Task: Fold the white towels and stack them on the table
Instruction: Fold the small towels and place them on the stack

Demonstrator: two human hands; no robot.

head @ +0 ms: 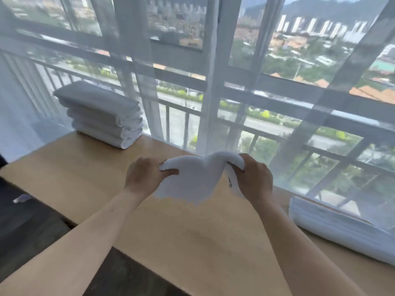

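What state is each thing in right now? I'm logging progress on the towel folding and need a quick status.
Left hand: grips the held towel's left end.
Right hand: grips its right end.
Held towel: lifted above the table, not yet folded flat.
Folded stack: piled neatly at the table's far left.
Right pile: lying flat at the table's right edge.
Table: wooden, bearing both piles.

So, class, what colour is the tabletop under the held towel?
Light tan wood; the table shows best in the head view, below the white towel.
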